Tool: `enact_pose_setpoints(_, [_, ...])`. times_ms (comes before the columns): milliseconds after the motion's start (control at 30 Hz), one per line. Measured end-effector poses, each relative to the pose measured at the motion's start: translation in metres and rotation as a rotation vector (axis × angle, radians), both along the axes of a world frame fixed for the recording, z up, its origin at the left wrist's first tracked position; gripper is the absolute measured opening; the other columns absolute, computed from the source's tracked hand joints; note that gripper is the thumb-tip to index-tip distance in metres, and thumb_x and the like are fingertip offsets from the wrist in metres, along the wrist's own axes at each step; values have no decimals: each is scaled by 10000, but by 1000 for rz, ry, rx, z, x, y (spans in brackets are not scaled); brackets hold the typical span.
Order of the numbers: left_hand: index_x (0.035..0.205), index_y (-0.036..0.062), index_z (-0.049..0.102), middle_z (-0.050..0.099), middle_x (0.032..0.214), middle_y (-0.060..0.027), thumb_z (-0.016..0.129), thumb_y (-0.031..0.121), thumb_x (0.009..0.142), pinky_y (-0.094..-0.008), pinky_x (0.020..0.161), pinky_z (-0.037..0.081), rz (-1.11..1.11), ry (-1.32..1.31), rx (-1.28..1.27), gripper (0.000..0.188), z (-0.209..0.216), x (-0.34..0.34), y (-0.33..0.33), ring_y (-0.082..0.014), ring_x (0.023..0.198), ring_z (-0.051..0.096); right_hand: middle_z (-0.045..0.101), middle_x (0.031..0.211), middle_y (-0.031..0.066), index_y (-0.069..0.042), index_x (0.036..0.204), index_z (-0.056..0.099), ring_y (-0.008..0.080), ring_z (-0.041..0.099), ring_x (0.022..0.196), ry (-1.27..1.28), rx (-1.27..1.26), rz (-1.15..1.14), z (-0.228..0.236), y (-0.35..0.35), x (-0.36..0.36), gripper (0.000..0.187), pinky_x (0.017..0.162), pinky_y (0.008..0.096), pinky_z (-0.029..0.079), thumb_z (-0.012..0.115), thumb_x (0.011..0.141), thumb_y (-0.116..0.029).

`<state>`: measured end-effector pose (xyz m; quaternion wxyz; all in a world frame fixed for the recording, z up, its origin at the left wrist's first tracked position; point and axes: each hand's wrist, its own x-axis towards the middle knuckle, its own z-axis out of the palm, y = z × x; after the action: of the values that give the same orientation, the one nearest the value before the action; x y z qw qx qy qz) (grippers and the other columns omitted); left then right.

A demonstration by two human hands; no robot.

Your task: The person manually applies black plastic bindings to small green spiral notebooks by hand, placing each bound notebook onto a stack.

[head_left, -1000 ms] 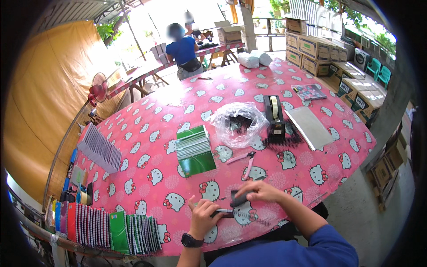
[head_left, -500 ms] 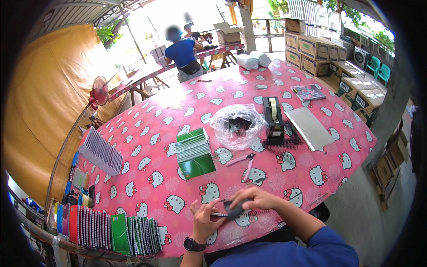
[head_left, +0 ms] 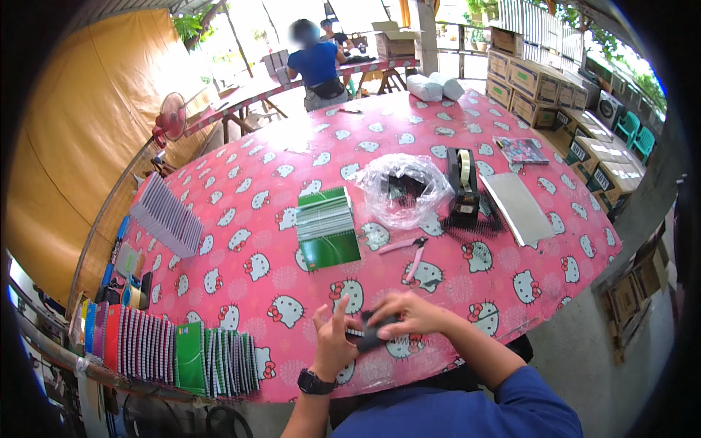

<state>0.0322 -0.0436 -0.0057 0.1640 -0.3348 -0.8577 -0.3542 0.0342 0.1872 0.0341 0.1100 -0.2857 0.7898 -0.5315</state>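
Close to the table's near edge, my left hand (head_left: 336, 346) pinches the side of a small dark pad (head_left: 371, 342) with a pale striped edge; its upper fingers are raised. My right hand (head_left: 410, 315) is closed over the top of the same pad, fingers curled on its dark surface. What exactly the pad is stays partly hidden by the fingers. A thin wire coil (head_left: 423, 342) runs out to the right beneath my right wrist. Pink-handled pliers (head_left: 415, 257) lie just beyond my hands. Past them is a stack of green spiral notebooks (head_left: 332, 247).
Rows of spiral notebooks (head_left: 150, 347) line the left edge, with another stack (head_left: 166, 215) behind. A plastic bag (head_left: 394, 208) of black coils, a tape dispenser (head_left: 463, 186) and a grey-white sheet stack (head_left: 518, 208) lie farther back. A person (head_left: 315, 66) stands at another table.
The view has shifted slightly. My right hand has shifted a little left over the dark pad, which is tilted differently now. My left index finger points up more.
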Motion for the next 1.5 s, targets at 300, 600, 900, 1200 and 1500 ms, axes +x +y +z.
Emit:
enact_pose_setpoints(300, [1304, 21, 399, 611, 1075, -121, 685, -102, 725, -310, 906, 476, -10, -796, 918, 658, -19, -11, -32, -172, 999, 588, 621, 1131, 168, -91, 1050, 704, 286, 569, 1048, 42, 69, -145, -13, -12, -17, 414, 914, 380, 433, 708, 791, -414])
enact_pose_setpoints(600, [1101, -22, 593, 654, 1027, -96, 608, -35, 859, -269, 872, 481, -82, -801, 1027, 242, -34, -5, -25, -142, 963, 607, 663, 1005, 135, -33, 1044, 694, 227, 605, 967, -97, -162, -148, -18, -13, -26, 348, 858, 338, 464, 678, 831, -308])
enact_pose_setpoints(900, [1171, -11, 604, 655, 1041, -47, 566, -41, 875, -263, 893, 463, -58, -823, 1005, 300, -30, -4, -27, -119, 994, 588, 625, 1086, 184, -62, 1056, 696, 291, 576, 1037, -145, -173, -1, -8, -32, -36, 414, 903, 371, 443, 689, 809, -396])
enact_pose_setpoints(1200, [1095, 24, 667, 641, 991, -14, 637, 1, 845, -212, 728, 459, -40, -755, 866, 253, -10, -2, -17, -77, 848, 568, 570, 1162, 172, -60, 1145, 615, 312, 521, 1096, 531, 239, -364, 4, -29, -24, 525, 909, 397, 451, 777, 714, -312])
enact_pose_setpoints(1500, [922, -39, 653, 666, 906, -85, 719, -52, 748, -264, 785, 516, -65, -667, 864, 187, 35, 12, 5, -127, 852, 631, 561, 854, 93, -16, 982, 617, 201, 596, 750, 362, -145, -314, 24, -50, 16, 235, 654, 308, 489, 714, 796, -121])
